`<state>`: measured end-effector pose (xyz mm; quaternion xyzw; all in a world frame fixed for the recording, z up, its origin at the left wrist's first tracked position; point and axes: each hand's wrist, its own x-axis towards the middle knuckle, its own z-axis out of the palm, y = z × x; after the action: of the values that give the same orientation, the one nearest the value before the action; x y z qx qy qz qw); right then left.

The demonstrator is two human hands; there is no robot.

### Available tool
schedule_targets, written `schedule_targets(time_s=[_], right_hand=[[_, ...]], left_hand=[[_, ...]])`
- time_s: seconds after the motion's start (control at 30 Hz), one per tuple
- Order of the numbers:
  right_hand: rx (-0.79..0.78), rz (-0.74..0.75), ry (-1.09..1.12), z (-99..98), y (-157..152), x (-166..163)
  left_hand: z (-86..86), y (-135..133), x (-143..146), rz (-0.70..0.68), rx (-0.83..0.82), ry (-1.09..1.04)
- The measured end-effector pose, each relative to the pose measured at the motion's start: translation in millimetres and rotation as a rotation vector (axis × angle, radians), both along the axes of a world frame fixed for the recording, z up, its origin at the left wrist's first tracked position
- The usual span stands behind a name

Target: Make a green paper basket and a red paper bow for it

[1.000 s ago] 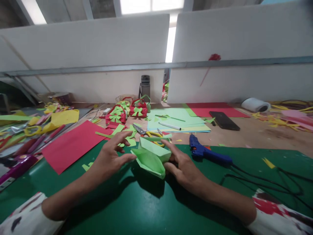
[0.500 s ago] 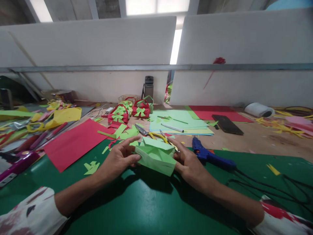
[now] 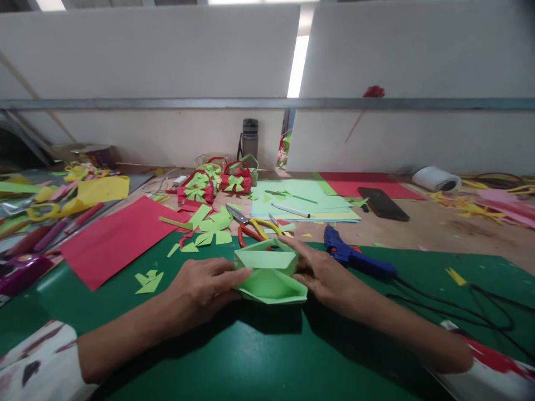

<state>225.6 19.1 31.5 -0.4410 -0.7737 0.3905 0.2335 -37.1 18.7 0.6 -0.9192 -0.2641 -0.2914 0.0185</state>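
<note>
The left hand (image 3: 204, 284) and right hand (image 3: 324, 275) grip opposite sides of the folded green paper box (image 3: 267, 260). The box is positioned between them, over the green mat (image 3: 259, 356). Relative to the box, yellow-handled scissors (image 3: 257, 224) lie just beyond; the blue glue gun (image 3: 361, 260), right; the red sheet (image 3: 119, 239), left.
</note>
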Motion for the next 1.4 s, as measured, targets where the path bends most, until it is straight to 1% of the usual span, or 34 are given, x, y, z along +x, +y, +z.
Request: schedule_targets(time_s=[0.03, 0.1, 0.2, 0.27, 0.33, 0.47, 0.57, 0.63, 0.73, 0.77, 0.8, 0.83, 0.9, 1.07, 1.17, 1.3, 1.4], right_hand=[[0.021, 0.006, -0.016, 0.5, -1.2, -0.3], [0.050, 0.002, -0.054, 0.0, -2.9, -1.0], [0.076, -0.018, -0.085, -3.7, -3.7, -1.4], [0.082, -0.009, -0.075, -6.2, -3.3, -1.2], [0.107, 0.005, -0.071, -7.2, -3.1, -1.3], [0.191, 0.011, -0.120, -4.3, -4.6, -1.5], [0.267, 0.015, -0.171, -3.1, -6.4, 0.0], [0.419, 0.009, -0.228, -4.7, -6.7, 1.5], [0.756, -0.029, -0.354, -8.0, -5.9, 2.5], [0.832, -0.044, -0.385, -8.4, -5.5, 2.4], [0.875, -0.053, -0.398, -8.2, -5.1, 2.0], [0.883, -0.059, -0.393, -7.3, -4.7, 1.6], [0.836, -0.051, -0.340, -4.3, -4.0, 0.9], [0.664, 0.060, -0.201, 5.7, -5.9, 0.7], [0.618, 0.091, -0.183, 10.6, -11.0, 0.6], [0.602, 0.065, -0.169, 14.3, -17.9, -0.3], [0.604, 0.029, -0.156, 14.2, -20.9, -0.3]], left_hand=[[-0.4, -0.9, -0.9, -0.005, 0.098, 0.019], [1.9, -4.1, -3.2, -0.020, 0.223, 0.049], [10.0, -11.3, -8.1, -0.035, 0.266, 0.137], [14.3, -15.6, -11.0, -0.046, 0.251, 0.207], [14.7, -17.7, -12.1, -0.063, 0.210, 0.227], [6.4, -14.9, -7.7, -0.067, 0.075, 0.085], [2.4, -11.5, -2.7, -0.086, 0.021, 0.008], [2.6, -10.4, -0.9, -0.083, -0.004, 0.000], [3.8, -10.8, -0.7, -0.067, -0.064, 0.008], [3.8, -11.2, -0.9, -0.062, -0.086, 0.008], [3.7, -11.6, -1.0, -0.061, -0.105, 0.006], [3.6, -11.8, -0.9, -0.060, -0.121, 0.005], [4.0, -12.0, 0.2, -0.053, -0.147, 0.006], [8.8, -12.8, 5.8, -0.052, -0.182, -0.012], [11.0, -15.9, 8.6, -0.027, -0.208, -0.033], [10.9, -21.4, 12.9, 0.052, -0.281, -0.077], [11.4, -23.3, 17.6, 0.111, -0.341, -0.170]])
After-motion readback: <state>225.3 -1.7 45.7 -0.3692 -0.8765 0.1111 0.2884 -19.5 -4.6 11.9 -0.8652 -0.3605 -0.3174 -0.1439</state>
